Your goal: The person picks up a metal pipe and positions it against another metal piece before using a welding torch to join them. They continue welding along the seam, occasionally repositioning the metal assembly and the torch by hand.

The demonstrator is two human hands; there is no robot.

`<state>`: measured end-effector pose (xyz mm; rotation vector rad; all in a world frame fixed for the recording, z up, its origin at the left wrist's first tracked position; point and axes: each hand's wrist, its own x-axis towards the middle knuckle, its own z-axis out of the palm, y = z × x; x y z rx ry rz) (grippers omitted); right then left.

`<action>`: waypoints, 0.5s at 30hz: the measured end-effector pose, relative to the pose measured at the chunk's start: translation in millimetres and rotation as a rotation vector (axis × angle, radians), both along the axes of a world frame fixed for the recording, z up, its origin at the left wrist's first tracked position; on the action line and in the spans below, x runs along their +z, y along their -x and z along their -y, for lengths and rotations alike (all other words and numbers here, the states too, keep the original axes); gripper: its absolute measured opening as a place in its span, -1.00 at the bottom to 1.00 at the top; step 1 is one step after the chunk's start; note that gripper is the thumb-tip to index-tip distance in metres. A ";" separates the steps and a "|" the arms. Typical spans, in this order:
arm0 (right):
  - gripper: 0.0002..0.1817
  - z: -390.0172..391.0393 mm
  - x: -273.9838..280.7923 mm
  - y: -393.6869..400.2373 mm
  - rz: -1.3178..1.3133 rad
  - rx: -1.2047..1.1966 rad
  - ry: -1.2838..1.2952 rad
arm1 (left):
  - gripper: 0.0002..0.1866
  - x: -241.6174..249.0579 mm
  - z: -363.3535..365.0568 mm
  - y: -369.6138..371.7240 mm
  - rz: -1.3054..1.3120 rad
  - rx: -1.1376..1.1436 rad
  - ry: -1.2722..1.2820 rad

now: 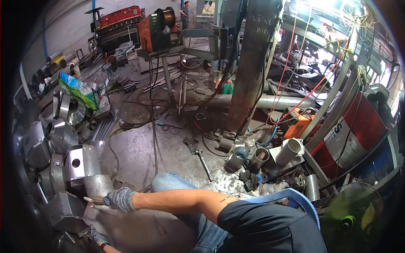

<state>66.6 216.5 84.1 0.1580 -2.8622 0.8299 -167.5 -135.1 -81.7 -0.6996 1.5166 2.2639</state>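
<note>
My right hand [121,200], in a grey knit glove, is closed around a welding torch [99,201]. The torch's pale tip points left, with a small reddish glow just below it. Lower down, my left hand [98,235], gloved the same way, has its fingers stretched out by the edge of an angular sheet-metal part [67,211]. Above the torch lies a short metal cylinder [98,187], up against a bent metal box [82,162] with a round hole. My right arm crosses in front of my jeans.
More metal fittings [61,135] are piled at the left. A hammer-like tool [204,166] lies on the steel plate [133,145]. Pipe pieces [290,152] stand at right near a red-and-white drum [352,126] and a fan [350,215]. Cables hang from an orange machine [147,31]. A person [184,14] stands far back.
</note>
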 end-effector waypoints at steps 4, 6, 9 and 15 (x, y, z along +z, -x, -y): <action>-0.62 1.9 43.4 -31.8 -0.024 0.042 -0.025 | -0.46 -55.0 36.1 31.0 -0.035 0.018 -0.119; -0.67 7.7 44.0 -37.8 -0.129 -0.014 -0.051 | -0.47 -57.0 40.1 9.1 -0.054 -0.021 -0.150; -0.65 18.3 42.6 -36.5 -0.252 0.008 -0.067 | -0.48 -74.8 34.7 -19.4 -0.077 -0.086 -0.207; -0.60 37.5 87.5 -48.7 -0.312 0.220 -0.007 | -0.49 -81.7 -2.0 -69.5 -0.152 -0.205 -0.333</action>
